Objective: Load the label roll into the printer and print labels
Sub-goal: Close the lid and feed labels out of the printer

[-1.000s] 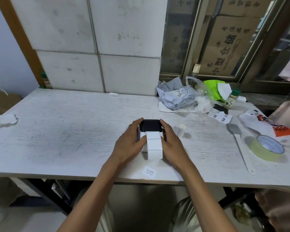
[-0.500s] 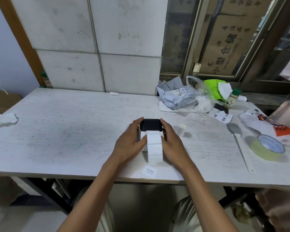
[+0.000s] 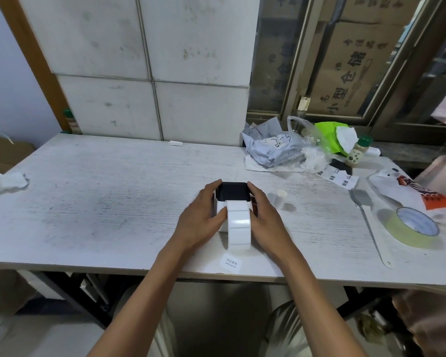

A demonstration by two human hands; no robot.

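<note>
The printer (image 3: 232, 195) is sitting near the front middle of the white table (image 3: 88, 202), a small white box with a black top, and a strip of blank white labels (image 3: 238, 222) is running out of its front and curving down toward the table edge. Both hands are cupping it right now. The left hand (image 3: 200, 219) is pressing against the printer's left side, fingers stretched toward the back corner and thumb lying against the edge of the label strip. The right hand (image 3: 265, 217) is mirroring it on the right side, fingers partly curled along the body, closed around the printer rather than clenched.

Just in front of the strip, a single printed label (image 3: 231, 262) reading "welcome" is lying flat by the table's near edge. Just right of the right hand, a small white core (image 3: 278, 198) is standing on the table. Further right, a white-handled scraper (image 3: 368, 222) is lying lengthwise, with a roll of pale green tape (image 3: 410, 226) beside it and a white bag with orange print (image 3: 417, 197) touching the tape's far side. Toward the back right, a grey mailer bag (image 3: 271, 150), crumpled clear plastic (image 3: 314, 161), a green packet (image 3: 328, 136) and a small spice bottle (image 3: 358, 152) are clustering together. Far left, a crumpled tissue (image 3: 5, 181) is resting alone.
</note>
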